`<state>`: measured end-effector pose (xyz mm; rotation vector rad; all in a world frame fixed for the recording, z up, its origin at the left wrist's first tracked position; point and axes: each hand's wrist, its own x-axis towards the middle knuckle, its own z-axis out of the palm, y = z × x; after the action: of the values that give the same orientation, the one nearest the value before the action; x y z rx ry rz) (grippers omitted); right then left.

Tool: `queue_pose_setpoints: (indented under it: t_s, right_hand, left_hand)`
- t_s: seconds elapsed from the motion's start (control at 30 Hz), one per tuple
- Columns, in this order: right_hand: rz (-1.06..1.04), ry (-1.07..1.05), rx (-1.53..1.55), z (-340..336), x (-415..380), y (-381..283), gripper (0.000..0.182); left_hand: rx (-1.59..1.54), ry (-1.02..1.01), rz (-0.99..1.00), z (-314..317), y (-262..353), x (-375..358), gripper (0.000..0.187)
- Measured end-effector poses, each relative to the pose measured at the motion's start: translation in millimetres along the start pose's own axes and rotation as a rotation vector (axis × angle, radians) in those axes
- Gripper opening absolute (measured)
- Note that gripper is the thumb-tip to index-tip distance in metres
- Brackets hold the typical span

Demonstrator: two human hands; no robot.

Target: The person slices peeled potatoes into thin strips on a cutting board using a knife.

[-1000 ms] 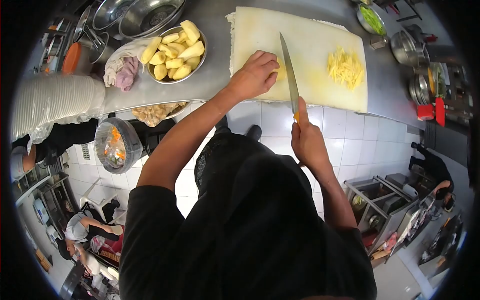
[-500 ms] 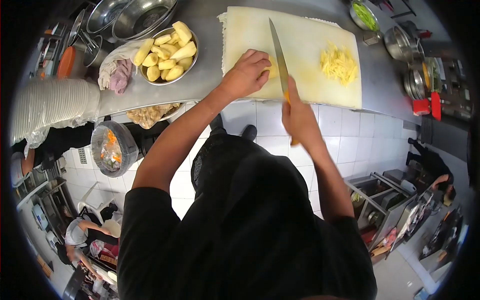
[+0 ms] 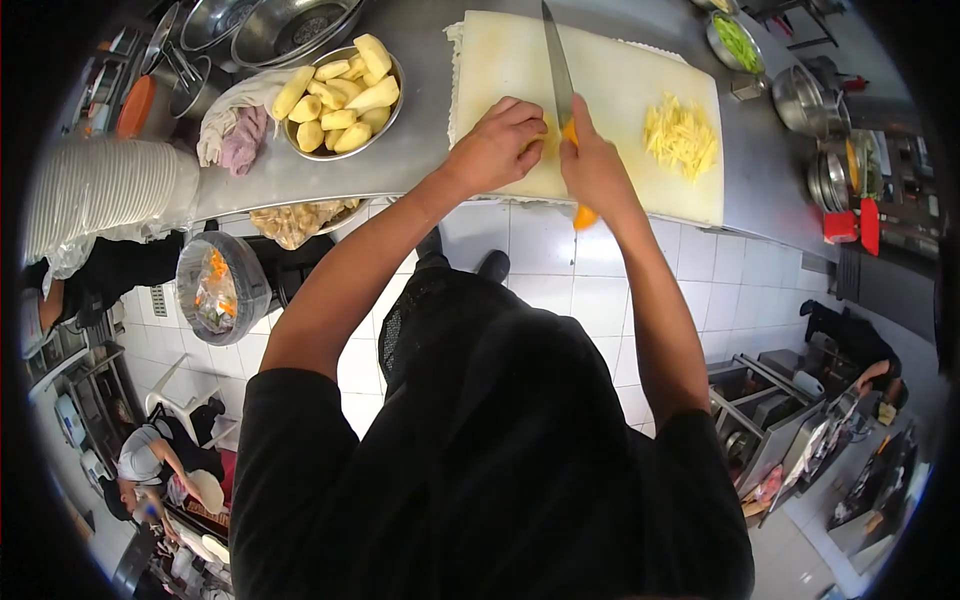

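On a white cutting board (image 3: 615, 80), my left hand (image 3: 498, 145) curls its fingers over a piece of peeled potato (image 3: 543, 138), mostly hidden under them. My right hand (image 3: 597, 172) is closed round the orange handle of a long kitchen knife (image 3: 557, 60). Its blade points away from me, just right of my left fingertips. A heap of thin yellow potato strips (image 3: 682, 137) lies at the board's right side. Left of the board, peeled potatoes (image 3: 335, 95) fill a metal bowl (image 3: 402, 90).
A crumpled cloth (image 3: 235, 130) and stacked white containers (image 3: 115, 195) lie on the left of the steel counter. A bowl of green pieces (image 3: 735, 42) and metal pots (image 3: 800, 95) stand right. Below left is a lined waste bin (image 3: 225, 290). Other people work behind on both sides.
My right hand has moved the knife forward, away from me, so the blade tip reaches farther over the board. My left hand stays on the potato piece.
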<state>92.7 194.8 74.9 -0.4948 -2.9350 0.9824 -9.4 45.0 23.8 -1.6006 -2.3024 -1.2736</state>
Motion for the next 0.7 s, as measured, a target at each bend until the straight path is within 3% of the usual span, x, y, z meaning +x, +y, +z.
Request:
queue_pose_setpoints:
  t_s: [0.13, 0.23, 0.43, 0.57, 0.7]
  right_hand:
    - [0.231, -0.219, -0.014, -34, -87, -51, 0.068]
    - [0.163, -0.188, -0.047, -22, -127, -43, 0.070]
    - [0.105, -0.065, 0.004, 12, -55, -18, 0.070]
    - [0.087, -0.040, 0.032, 0, 14, -3, 0.066]
    - [0.047, -0.041, 0.009, -20, 18, -10, 0.064]
  left_hand:
    - [-0.014, 0.005, -0.012, 1, 0, -1, 0.018]
    - [-0.012, 0.010, -0.016, -1, 0, -2, 0.017]
    - [-0.002, -0.002, -0.014, -3, 0, 1, 0.018]
    - [0.006, 0.004, 0.009, 1, -1, 0, 0.018]
    - [-0.015, -0.001, -0.008, -2, 2, -1, 0.018]
